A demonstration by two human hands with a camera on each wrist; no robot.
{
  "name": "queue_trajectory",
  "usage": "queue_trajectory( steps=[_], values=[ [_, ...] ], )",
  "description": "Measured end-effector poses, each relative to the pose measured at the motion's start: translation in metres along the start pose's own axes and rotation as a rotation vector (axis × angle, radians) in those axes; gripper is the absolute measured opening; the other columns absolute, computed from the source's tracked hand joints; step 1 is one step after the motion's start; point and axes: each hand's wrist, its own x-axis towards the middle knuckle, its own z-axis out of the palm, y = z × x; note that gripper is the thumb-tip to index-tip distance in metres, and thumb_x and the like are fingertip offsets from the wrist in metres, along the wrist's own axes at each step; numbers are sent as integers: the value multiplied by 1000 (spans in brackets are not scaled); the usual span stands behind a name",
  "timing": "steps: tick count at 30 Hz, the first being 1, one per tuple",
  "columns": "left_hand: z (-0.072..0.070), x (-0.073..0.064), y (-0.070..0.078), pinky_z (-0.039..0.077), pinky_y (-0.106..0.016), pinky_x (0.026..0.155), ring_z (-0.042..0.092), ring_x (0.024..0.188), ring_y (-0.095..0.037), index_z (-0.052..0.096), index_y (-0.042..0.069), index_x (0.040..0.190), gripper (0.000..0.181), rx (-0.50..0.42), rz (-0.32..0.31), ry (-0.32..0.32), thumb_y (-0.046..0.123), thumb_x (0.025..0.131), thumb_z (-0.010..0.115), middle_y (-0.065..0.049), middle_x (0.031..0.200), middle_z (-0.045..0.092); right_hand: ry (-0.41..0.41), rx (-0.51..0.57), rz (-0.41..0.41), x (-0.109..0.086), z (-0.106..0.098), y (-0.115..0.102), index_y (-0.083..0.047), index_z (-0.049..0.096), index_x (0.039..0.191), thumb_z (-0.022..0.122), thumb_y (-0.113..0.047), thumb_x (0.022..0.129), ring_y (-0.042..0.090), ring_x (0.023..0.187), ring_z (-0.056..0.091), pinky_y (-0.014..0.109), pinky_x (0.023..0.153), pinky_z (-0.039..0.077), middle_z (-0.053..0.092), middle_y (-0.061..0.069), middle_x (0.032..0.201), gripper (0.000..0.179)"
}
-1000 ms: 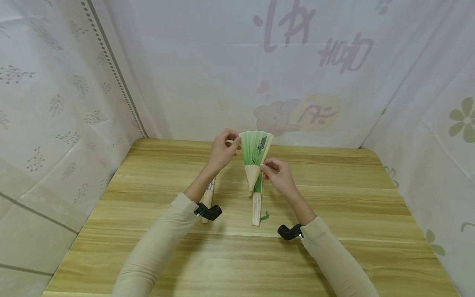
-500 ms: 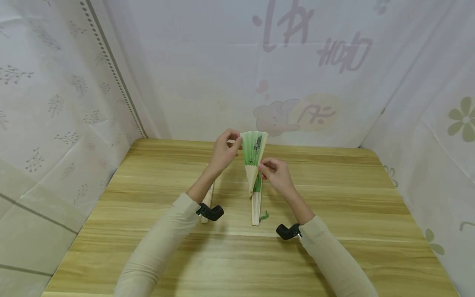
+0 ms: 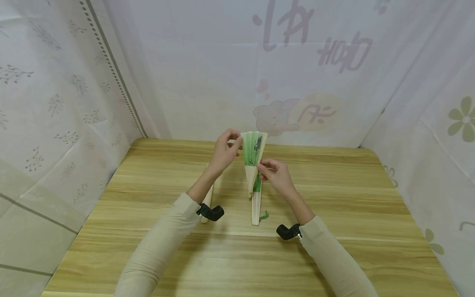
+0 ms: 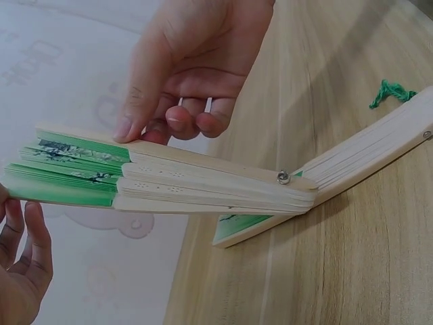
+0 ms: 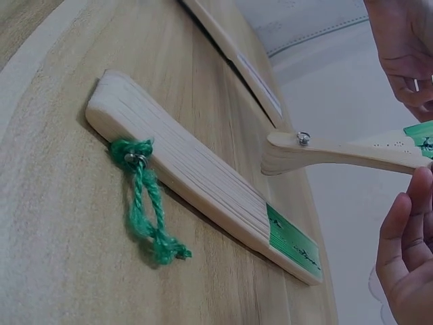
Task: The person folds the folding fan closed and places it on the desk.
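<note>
A green folding fan [image 3: 252, 150] with pale ribs is partly spread and raised above the table, its pivot end pointing down. My left hand [image 3: 224, 152] pinches its upper left corner. Thumb and fingers of my right hand [image 3: 277, 175] pinch the right outer rib, near where green paper meets bare wood, as the left wrist view also shows. Beneath the raised fan lies a folded green fan [image 5: 183, 156] with a green cord tassel [image 5: 152, 210]. The raised fan's pivot end overlaps it in the head view; whether they touch, I cannot tell.
Another folded fan [image 3: 208, 200] lies to the left, partly hidden by my left forearm. All rests on a wooden table [image 3: 237, 264]. Printed cloth [image 3: 208, 74] hangs behind and at both sides of it. A black wrist camera [image 3: 210, 212] sits on each wrist.
The raised fan has narrowed, its right edge coming inward to the left. My right hand moved slightly left with it, my left hand slightly right. Little changed over the last half second.
</note>
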Motion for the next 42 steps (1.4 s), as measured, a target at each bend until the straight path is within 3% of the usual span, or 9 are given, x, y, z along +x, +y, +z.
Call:
queue_trajectory(
  steps=[5, 10, 14, 24, 28, 32, 36, 39, 42],
  values=[
    [0, -1, -1, 54, -26, 59, 63, 80, -39, 57, -4, 109, 12, -12, -8, -3, 6, 105, 55, -16, 103, 59, -20, 7, 27, 0, 0, 1, 10, 68, 108, 65, -5, 101, 18, 69, 64, 27, 64, 57, 64, 18, 98, 18],
    [0, -1, -2, 56, -30, 60, 61, 88, -53, 57, -5, 110, 12, -24, -26, -6, 6, 105, 55, -17, 103, 59, -36, 13, 34, 1, 0, 2, 12, 67, 109, 64, -6, 101, 18, 69, 62, 27, 64, 57, 62, 27, 100, 19],
    [0, -1, -1, 56, -31, 61, 61, 89, -54, 57, -4, 110, 12, -29, -33, -10, 6, 105, 55, -16, 103, 58, -51, 32, 33, 0, 0, 3, 14, 65, 112, 63, -4, 102, 20, 71, 62, 28, 64, 57, 61, 32, 102, 21],
    [0, -2, -3, 57, -36, 62, 61, 89, -55, 56, -5, 110, 11, -27, -28, -13, 5, 105, 55, -15, 104, 58, -53, 20, 55, -2, -2, 5, 11, 67, 109, 63, -10, 103, 18, 73, 62, 29, 68, 59, 61, 27, 99, 23],
    [0, -2, -5, 58, -43, 62, 64, 83, -47, 56, -5, 109, 11, -15, -23, -2, 5, 105, 56, -16, 106, 59, -69, 31, 33, -3, -2, 6, 12, 67, 108, 63, -9, 103, 16, 73, 62, 29, 69, 58, 60, 26, 101, 22],
    [0, -2, -6, 57, -35, 60, 66, 76, -32, 57, -5, 108, 11, -9, -21, 20, 6, 104, 57, -19, 107, 60, -67, 34, 35, -4, -2, 4, 11, 68, 110, 63, -9, 103, 16, 74, 61, 28, 69, 58, 61, 23, 104, 22],
    [0, -2, -6, 55, -28, 58, 65, 79, -41, 58, -5, 108, 12, -18, -25, 35, 6, 104, 57, -20, 106, 61, -72, 15, 33, -4, -1, 3, 11, 68, 112, 63, -10, 102, 17, 74, 62, 27, 69, 57, 62, 26, 106, 23],
    [1, -1, -6, 57, -31, 60, 64, 84, -49, 57, -5, 110, 12, -22, -36, 33, 6, 104, 57, -18, 105, 61, -62, -2, 36, -3, 0, 2, 10, 69, 113, 66, -11, 102, 17, 74, 62, 27, 69, 57, 63, 28, 105, 24],
    [2, -1, -5, 59, -42, 65, 65, 82, -39, 57, -3, 110, 11, -14, -42, 25, 7, 105, 56, -14, 105, 61, -29, -13, 33, -3, 1, 2, 8, 71, 110, 68, -12, 100, 18, 74, 63, 27, 69, 57, 66, 26, 103, 23]
  ],
)
